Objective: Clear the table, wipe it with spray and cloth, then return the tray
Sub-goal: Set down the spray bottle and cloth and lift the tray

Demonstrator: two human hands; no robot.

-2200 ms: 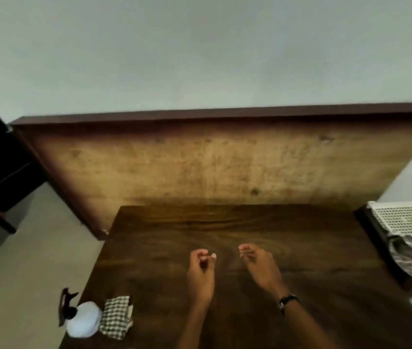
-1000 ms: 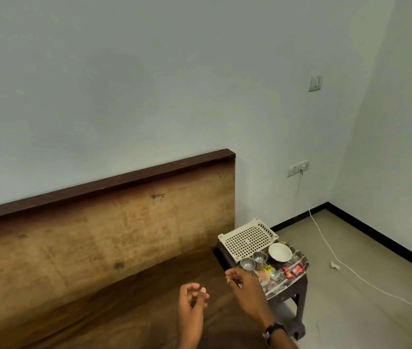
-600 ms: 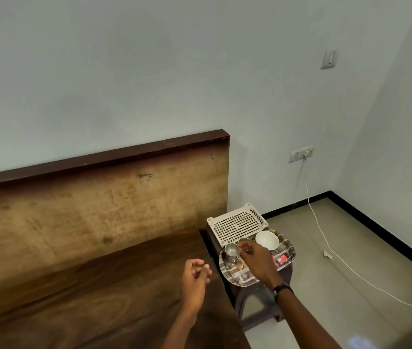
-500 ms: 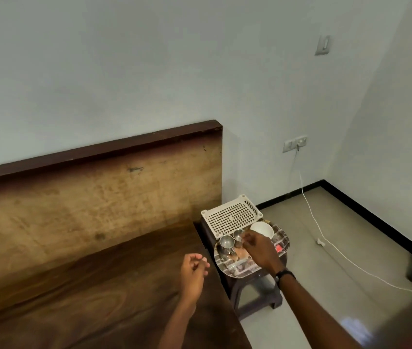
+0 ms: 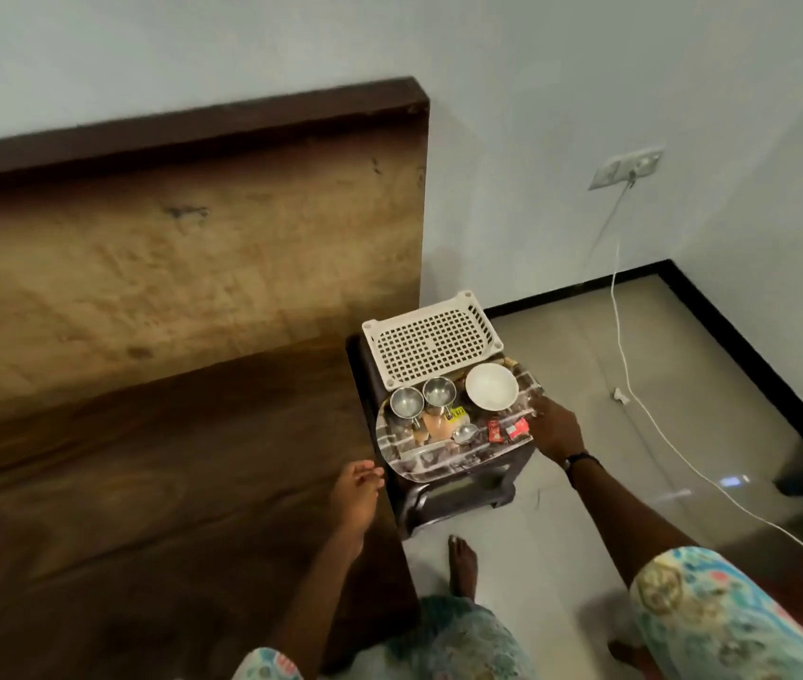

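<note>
The patterned oval tray point(image 5: 443, 463) rests on a dark stool point(image 5: 463, 498) just right of the dark wooden table point(image 5: 144, 507). On the tray stand two steel cups point(image 5: 407, 402), a white bowl point(image 5: 491, 386), a small steel bowl point(image 5: 464, 432) and red sachets point(image 5: 505, 428). My right hand point(image 5: 554, 429) is at the tray's right rim with its fingertips touching the edge. My left hand point(image 5: 358, 495) hovers over the table's right edge, close to the tray's left rim, fingers loosely curled and holding nothing. Spray and cloth are out of view.
A white perforated plastic basket point(image 5: 431, 338) lies on the stool behind the tray. A tall wooden board point(image 5: 183, 267) leans against the wall behind the table. A white cable point(image 5: 635, 385) runs from a wall socket across the floor. My bare foot point(image 5: 462, 564) stands beside the stool.
The view swung from the table top to the stool on the right. My right hand moved from above the tray's middle to its right rim; my left hand came close to its left rim.
</note>
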